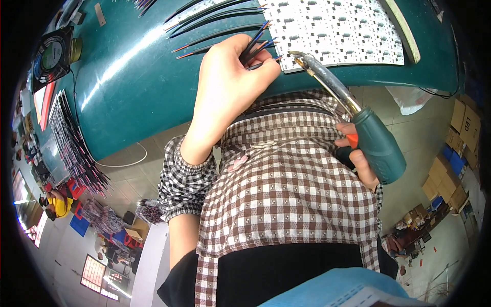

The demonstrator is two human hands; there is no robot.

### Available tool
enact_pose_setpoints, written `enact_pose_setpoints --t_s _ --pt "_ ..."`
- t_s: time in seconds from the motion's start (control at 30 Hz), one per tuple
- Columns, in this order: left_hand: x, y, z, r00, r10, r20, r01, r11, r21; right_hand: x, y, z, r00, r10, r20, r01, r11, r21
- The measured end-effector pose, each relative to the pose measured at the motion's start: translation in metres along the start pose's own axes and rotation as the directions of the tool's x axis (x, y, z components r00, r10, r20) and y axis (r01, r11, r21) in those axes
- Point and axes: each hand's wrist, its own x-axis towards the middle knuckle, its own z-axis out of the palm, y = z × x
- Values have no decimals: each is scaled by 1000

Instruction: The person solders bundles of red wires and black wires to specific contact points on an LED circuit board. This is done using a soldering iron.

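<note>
My left hand (pixel 230 77) rests over the table's near part, its thumb and fingers pinched on black cables (pixel 250 49) with thin coloured wire ends. Those ends reach the left edge of a white circuit board panel (pixel 340 28) dotted with small dark parts. More black cables (pixel 212 31) lie side by side to the left of the panel. In my right hand (pixel 360 163) is a green-handled soldering gun (pixel 381 148), its fingers wrapped round the grip by a red trigger. The gun's metal tip is at the panel's lower left corner, close to the wire ends.
The green tabletop (pixel 133 115) curves along my front. At its left stand a black fan (pixel 52 57) and a thick bundle of cables (pixel 76 146) hanging over the edge. A pale strip (pixel 401 28) borders the panel's right side. Cardboard boxes (pixel 442 176) are stacked on the right.
</note>
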Motion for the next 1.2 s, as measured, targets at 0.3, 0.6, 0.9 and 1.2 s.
enact_pose_setpoints --t_s 0.3,0.6,0.9,1.2 --pt "5 -2 -4 999 13 32 -12 1000 -28 -3 7 -5 994 -37 102 42 998 -49" --pt "19 -1 -10 987 67 147 -77 995 64 2 8 -16 977 -89 193 119 982 -149" --pt "25 3 -8 981 68 180 -82 994 72 4 15 -19 983 -116 144 140 976 -167" --pt "25 4 -7 984 75 164 -91 992 93 -2 27 -24 996 -74 59 82 982 -169"
